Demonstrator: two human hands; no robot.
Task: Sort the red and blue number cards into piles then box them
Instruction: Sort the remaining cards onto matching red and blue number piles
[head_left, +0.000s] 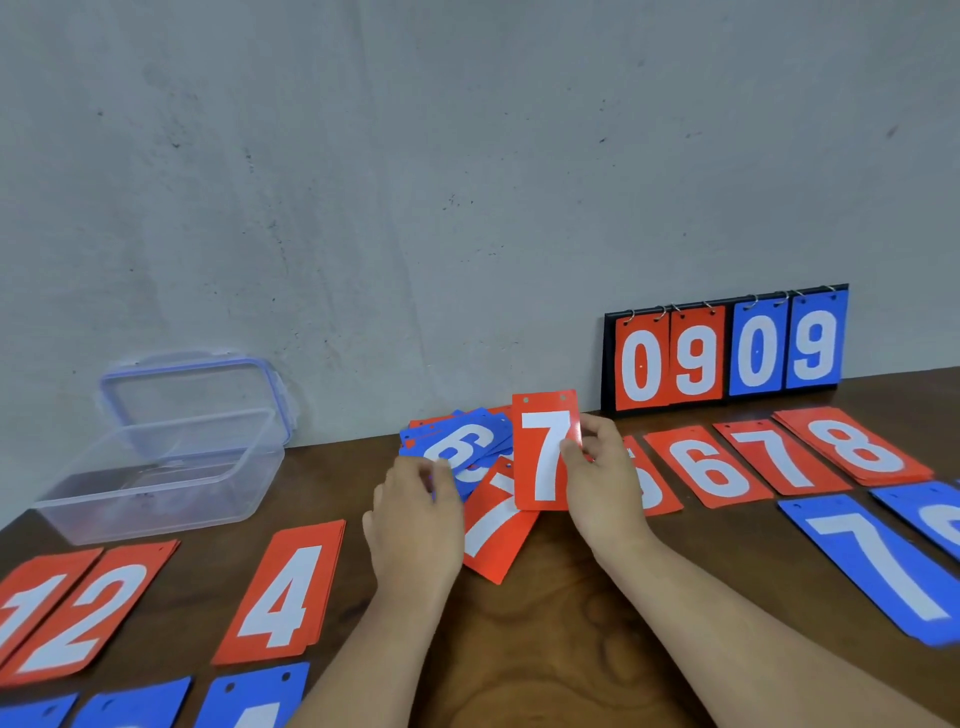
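In the middle of the frame the right hand (602, 478) pinches a raised red 7 card (545, 452) by its right edge, face to the camera. Just left of it, the left hand (415, 525) lies with curled fingers on a mixed pile (467, 441) of red and blue cards; whether it grips one cannot be told. A clear box (156, 467) stands open at the left of the desk (545, 649). Red piles showing 1 (31, 603), 2 (98, 613) and 4 (283, 592) lie lower left, and 6 (709, 467), 7 (779, 457) and 8 (857, 447) lie at right. A flip scoreboard (727, 348) reading 09 09 leans on the wall.
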